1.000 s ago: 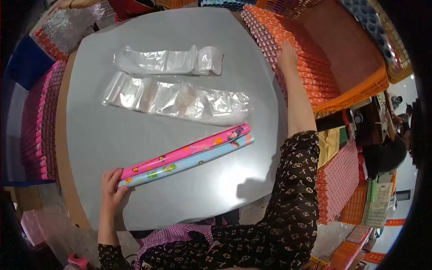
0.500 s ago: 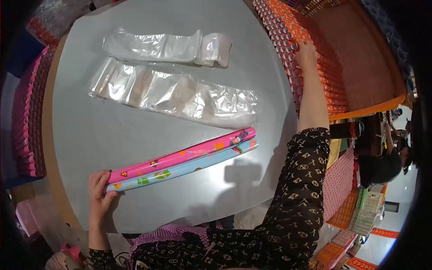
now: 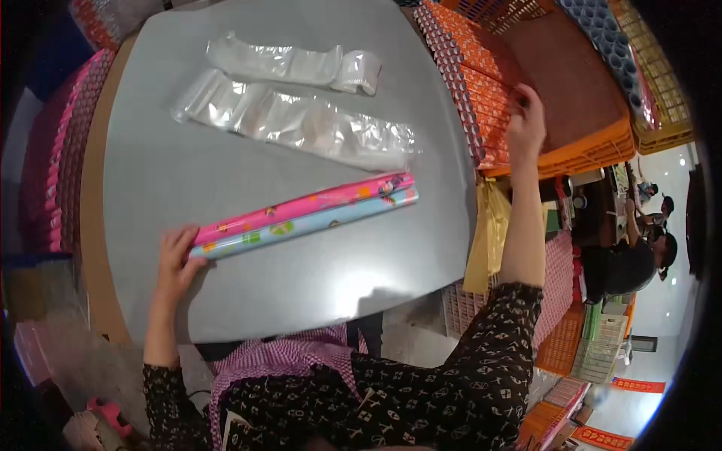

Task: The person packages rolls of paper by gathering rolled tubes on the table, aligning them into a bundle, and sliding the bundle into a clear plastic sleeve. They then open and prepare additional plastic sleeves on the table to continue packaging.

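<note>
Two rolls of printed wrapping paper, a pink roll point(image 3: 301, 204) and a light blue roll point(image 3: 308, 224), lie side by side, slanting across the grey table. My left hand point(image 3: 177, 259) is closed around their left ends. Over the right ends of a stack of orange patterned rolls point(image 3: 485, 98) hovers my right hand point(image 3: 526, 126), its fingers bent and apart with no roll visible in them. Whether the fingertips touch the stack is unclear. Behind the two rolls lie a long clear plastic sleeve strip point(image 3: 301, 124) and a shorter one point(image 3: 289, 64).
The grey table point(image 3: 301, 293) has a curved right edge. An orange crate point(image 3: 594, 146) holds the orange rolls on the right; dark blue rolls point(image 3: 602, 45) stand beyond it. Pink rolls point(image 3: 64, 158) are stacked at the left. A person in dark clothes point(image 3: 628, 267) is in the background.
My right hand has moved from the near ends of the orange rolls towards their far right side. The view has shifted, and my left hand still holds the two rolls.
</note>
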Action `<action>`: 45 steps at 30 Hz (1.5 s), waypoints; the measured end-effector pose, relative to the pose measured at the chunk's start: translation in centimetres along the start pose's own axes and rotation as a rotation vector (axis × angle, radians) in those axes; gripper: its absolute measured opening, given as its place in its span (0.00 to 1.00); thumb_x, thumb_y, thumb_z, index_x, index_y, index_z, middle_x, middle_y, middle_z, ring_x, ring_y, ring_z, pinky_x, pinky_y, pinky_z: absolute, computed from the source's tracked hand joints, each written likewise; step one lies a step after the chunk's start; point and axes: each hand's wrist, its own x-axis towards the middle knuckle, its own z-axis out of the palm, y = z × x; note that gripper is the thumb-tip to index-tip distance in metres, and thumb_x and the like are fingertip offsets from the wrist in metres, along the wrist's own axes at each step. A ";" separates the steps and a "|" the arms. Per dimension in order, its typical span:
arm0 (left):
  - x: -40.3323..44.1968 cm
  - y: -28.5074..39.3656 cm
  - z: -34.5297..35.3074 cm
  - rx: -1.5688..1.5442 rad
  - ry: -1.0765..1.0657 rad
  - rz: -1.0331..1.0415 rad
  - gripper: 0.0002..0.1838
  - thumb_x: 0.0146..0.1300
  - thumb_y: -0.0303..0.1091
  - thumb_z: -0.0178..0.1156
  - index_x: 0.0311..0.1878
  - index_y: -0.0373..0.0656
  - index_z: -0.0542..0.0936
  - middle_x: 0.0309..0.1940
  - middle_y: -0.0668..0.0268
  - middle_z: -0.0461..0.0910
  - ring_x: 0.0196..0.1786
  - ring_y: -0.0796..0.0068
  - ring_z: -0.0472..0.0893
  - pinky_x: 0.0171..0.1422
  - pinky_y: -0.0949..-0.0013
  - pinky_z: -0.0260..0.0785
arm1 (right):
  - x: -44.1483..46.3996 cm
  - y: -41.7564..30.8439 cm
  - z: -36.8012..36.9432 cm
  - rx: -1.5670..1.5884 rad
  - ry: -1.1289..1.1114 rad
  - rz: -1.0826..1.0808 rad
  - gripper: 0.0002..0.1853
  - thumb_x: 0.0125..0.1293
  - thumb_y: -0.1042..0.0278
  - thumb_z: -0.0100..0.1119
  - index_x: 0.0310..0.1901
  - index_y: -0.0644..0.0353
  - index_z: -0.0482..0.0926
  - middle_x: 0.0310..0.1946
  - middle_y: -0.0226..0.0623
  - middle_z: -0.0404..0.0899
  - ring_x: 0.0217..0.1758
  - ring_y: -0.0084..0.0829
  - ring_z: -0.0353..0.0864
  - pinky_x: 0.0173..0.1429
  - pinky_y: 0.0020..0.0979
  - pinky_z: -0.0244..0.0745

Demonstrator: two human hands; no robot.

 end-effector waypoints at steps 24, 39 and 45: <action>0.0 -2.4 1.6 -0.015 -0.027 0.166 0.27 0.56 0.39 0.64 0.59 0.41 0.75 0.60 0.57 0.73 0.62 0.55 0.70 0.68 0.57 0.59 | -27.7 -5.2 -9.4 1.779 -0.221 0.857 0.21 0.67 0.64 0.57 0.61 0.55 0.72 0.61 0.38 0.73 0.63 0.39 0.71 0.66 0.53 0.67; 0.0 -3.1 1.6 -0.051 -0.054 0.174 0.25 0.63 0.43 0.59 0.61 0.43 0.74 0.60 0.57 0.71 0.63 0.56 0.68 0.70 0.56 0.54 | -29.4 -3.2 0.3 1.942 -0.300 1.162 0.18 0.66 0.67 0.58 0.54 0.67 0.73 0.59 0.45 0.72 0.65 0.44 0.67 0.71 0.50 0.64; -0.3 -2.1 0.8 0.001 -0.103 0.213 0.35 0.55 0.53 0.64 0.62 0.43 0.71 0.60 0.56 0.70 0.63 0.54 0.67 0.69 0.55 0.56 | -28.7 -3.3 1.8 1.922 -0.375 1.288 0.19 0.67 0.67 0.57 0.56 0.66 0.72 0.60 0.46 0.72 0.64 0.44 0.69 0.69 0.49 0.66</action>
